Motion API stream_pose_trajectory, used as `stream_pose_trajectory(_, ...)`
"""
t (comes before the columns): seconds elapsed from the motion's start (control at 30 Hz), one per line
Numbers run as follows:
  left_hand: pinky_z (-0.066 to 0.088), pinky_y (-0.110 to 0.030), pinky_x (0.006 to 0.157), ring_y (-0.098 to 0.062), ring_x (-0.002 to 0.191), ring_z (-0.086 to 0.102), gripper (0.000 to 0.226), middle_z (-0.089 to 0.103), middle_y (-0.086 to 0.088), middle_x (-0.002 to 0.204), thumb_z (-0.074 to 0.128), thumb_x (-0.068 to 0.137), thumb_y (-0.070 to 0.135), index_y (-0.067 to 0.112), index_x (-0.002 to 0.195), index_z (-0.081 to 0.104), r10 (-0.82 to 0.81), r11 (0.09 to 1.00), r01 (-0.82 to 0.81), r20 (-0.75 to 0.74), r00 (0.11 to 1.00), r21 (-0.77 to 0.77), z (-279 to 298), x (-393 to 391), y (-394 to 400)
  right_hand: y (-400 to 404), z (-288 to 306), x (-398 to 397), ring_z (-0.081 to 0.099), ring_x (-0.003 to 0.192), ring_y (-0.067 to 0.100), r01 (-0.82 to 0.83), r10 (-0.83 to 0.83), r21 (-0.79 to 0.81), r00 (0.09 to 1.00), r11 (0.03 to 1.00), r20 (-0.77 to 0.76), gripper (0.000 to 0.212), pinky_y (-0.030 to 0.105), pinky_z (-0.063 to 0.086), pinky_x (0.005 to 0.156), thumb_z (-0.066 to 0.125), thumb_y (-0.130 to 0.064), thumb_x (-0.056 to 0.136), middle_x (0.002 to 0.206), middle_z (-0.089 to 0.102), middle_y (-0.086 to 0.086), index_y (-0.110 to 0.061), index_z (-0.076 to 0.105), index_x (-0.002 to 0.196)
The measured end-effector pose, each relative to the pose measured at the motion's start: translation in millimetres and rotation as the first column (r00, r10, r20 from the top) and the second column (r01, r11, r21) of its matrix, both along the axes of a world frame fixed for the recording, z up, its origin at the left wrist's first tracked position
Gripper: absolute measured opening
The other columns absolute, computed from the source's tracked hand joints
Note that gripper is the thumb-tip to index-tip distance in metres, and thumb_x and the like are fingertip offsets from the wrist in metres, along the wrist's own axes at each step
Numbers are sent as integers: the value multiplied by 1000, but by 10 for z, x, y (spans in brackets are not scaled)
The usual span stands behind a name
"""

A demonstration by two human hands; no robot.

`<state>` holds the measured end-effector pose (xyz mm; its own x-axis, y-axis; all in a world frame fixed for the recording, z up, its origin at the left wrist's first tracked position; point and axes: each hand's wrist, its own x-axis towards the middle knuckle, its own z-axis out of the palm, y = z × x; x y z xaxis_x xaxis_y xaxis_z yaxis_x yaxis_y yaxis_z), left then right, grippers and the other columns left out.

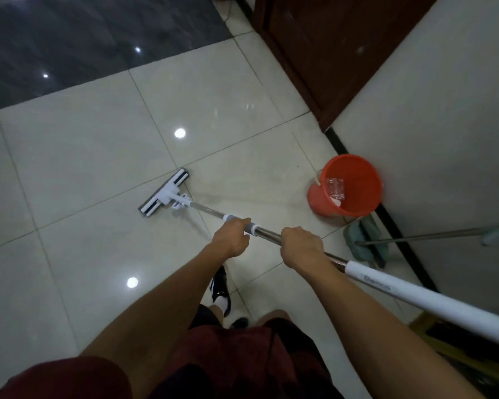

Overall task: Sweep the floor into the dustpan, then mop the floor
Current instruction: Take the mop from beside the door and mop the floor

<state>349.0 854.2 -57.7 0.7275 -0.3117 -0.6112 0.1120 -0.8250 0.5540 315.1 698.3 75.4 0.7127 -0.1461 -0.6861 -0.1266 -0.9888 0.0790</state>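
Dark red shorts (pixel 242 355) and two bare forearms fill the bottom of the view, with one black-and-white shoe (pixel 221 286) stepping forward between them. Both arms reach out to the mop (pixel 213 211). The left hand (pixel 232 236) takes the pole at its grey collar, fingers wrapped fully round it in a closed grip. The right hand (pixel 301 247) sits just behind on the bare steel, also curled tight round the shaft. Two hands set near each other give leverage, it seems: the forward one steers, the rear one drives. The white upper handle (pixel 415 298) runs back past the right forearm toward the lower right edge.

Ahead and to the left, the flat mop head (pixel 164 194) lies pressed on the floor (pixel 84 168), well apart from the shoe. A faint damp streak trails from it toward the person, which suggests mopping is under way.

An orange bucket (pixel 346 187) stands against the wall (pixel 444 110) to the right, with something clear and crumpled inside. Just beside it a teal dustpan (pixel 366 240) and a broom handle (pixel 421 236) are parked against the skirting, likely set aside because sweeping is done.

Pale glossy tiles reflect ceiling lights. A dark polished strip (pixel 84 44) crosses the upper left, and a brown wooden door (pixel 329 47) closes the far corner.
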Motion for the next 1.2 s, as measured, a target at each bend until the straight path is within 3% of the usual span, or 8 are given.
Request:
stream_pose_trajectory(0.2, 42, -43, 107, -29, 131, 44, 53, 47, -6, 146, 55, 97, 21, 21, 149, 44, -256, 961, 242, 96, 962, 135, 89, 595, -473, -402, 119, 604, 63, 106, 26, -79, 80, -24, 995, 997, 61, 28, 33, 43, 78, 55, -16, 94, 118, 60, 5, -17, 57, 122)
stream_pose_trajectory(0.37, 48, -44, 96, -28, 117, 54, 28, 58, -4, 125, 59, 95, 20, 21, 123, 59, -203, 973, 186, 131, 970, 135, 103, 1027, -812, -805, 195, 1117, 63, 99, 23, -198, 200, -26, 975, 980, 97, 27, 33, 42, 74, 55, -14, 94, 112, 61, 3, -18, 57, 121)
stream_pose_trajectory(0.57, 51, -45, 87, -29, 100, 60, 13, 65, -8, 108, 58, 94, 21, 16, 106, 62, -157, 981, 137, 157, 975, 135, 165, 1586, -1268, -1284, 333, 1782, 64, 94, 21, -255, 250, 11, 955, 967, 157, 23, 31, 45, 78, 57, -14, 95, 108, 64, 3, -18, 61, 117)
stream_pose_trajectory(0.8, 53, -46, 84, -28, 96, 61, 16, 67, -8, 105, 58, 98, 21, 17, 112, 62, -65, 996, 51, 190, 980, 78, 129, 2182, -1617, -1644, 402, 2546, 62, 89, 20, -337, 343, -66, 922, 939, 182, 19, 34, 44, 84, 60, -17, 96, 103, 64, 2, -19, 62, 114)
stream_pose_trajectory(0.97, 53, -44, 80, -28, 93, 59, 17, 67, -7, 104, 60, 98, 21, 20, 114, 62, 54, 998, -43, 233, 971, -53, 110, 2731, -1702, -1754, 438, 3217, 62, 92, 21, -393, 414, -134, 882, 910, 225, 15, 37, 40, 89, 58, -15, 94, 101, 65, 2, -20, 61, 108)
stream_pose_trajectory(1.2, 53, -42, 76, -25, 90, 60, 24, 65, -3, 104, 56, 101, 36, 25, 121, 54, 9, 999, 1, 224, 975, -46, 96, 3525, -1837, -1888, 548, 4062, 60, 89, 22, -415, 461, -221, 856, 883, 233, 7, 39, 35, 93, 58, -19, 94, 93, 66, 3, -20, 62, 99)
